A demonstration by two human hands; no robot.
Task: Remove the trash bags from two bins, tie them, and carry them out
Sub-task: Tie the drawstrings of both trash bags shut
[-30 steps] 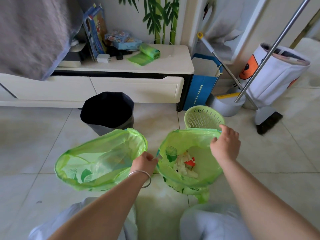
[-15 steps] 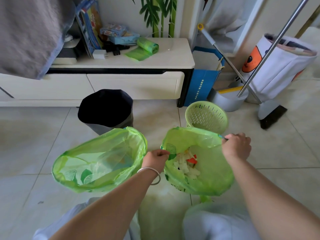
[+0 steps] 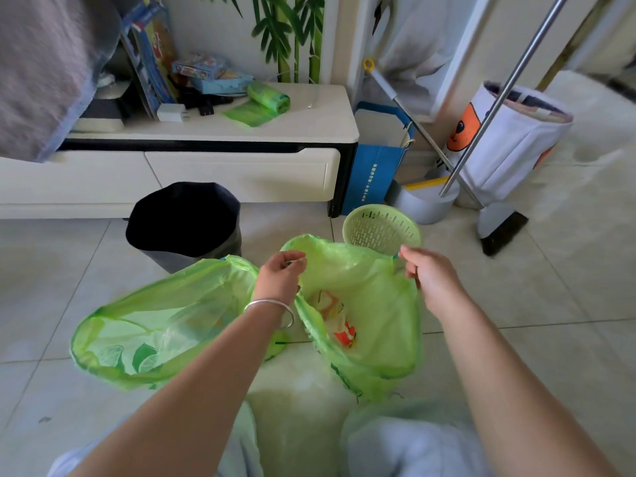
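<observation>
Two green trash bags are out of their bins. The right bag point(image 3: 375, 325) hangs open between my hands, with paper and red scraps inside. My left hand point(image 3: 280, 277) pinches its left rim, and my right hand point(image 3: 428, 273) grips its right rim at the drawstring. The left bag point(image 3: 161, 325) lies open on the floor tiles, touched by neither hand. Behind them stand the dark bin point(image 3: 184, 223) and the small green perforated bin point(image 3: 382, 228), both without a bag.
A low white cabinet point(image 3: 241, 166) runs along the back wall with a roll of green bags point(image 3: 268, 98) on top. A blue paper bag point(image 3: 375, 173), a dustpan, a broom point(image 3: 502, 232) and a white fabric hamper point(image 3: 509, 142) stand at the right.
Both hands rose with the right bag's rim, lifting the bag higher and stretching its mouth taller. The left bag stayed on the floor.
</observation>
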